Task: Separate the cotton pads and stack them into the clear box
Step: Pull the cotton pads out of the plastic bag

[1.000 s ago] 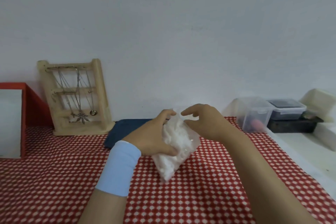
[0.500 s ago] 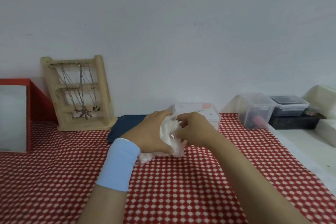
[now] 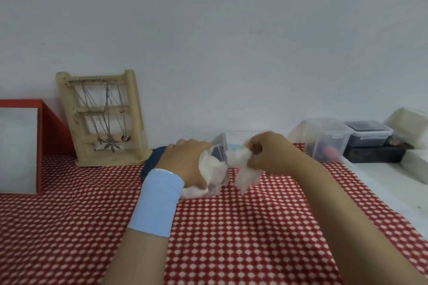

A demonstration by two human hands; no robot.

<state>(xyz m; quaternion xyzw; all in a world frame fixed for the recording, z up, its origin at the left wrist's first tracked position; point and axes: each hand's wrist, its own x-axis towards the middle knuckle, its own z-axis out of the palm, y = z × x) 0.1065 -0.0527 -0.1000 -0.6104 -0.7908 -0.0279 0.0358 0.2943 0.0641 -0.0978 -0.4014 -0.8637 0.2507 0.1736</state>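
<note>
A clear plastic bag of white cotton pads [image 3: 212, 177] lies on the red checked tablecloth [image 3: 231, 238]. My left hand [image 3: 185, 164], with a light blue wristband, grips the bag from the left. My right hand [image 3: 268, 155] pinches a bunch of cotton pads [image 3: 243, 169] pulled out of the bag's mouth, a little to the right of it. Behind both hands stands the clear box [image 3: 234, 143], mostly hidden by them.
A wooden jewellery stand [image 3: 104, 120] leans on the wall at the left, beside a red-framed mirror [image 3: 20, 148]. A dark blue pouch [image 3: 152, 162] lies behind my left wrist. Lidded plastic containers [image 3: 328, 139] and a white ledge [image 3: 393, 180] fill the right side.
The bag came down from upright in the air onto the cloth. My right hand went into its mouth and has pulled a bunch of pads out to the right. The clear box came into view.
</note>
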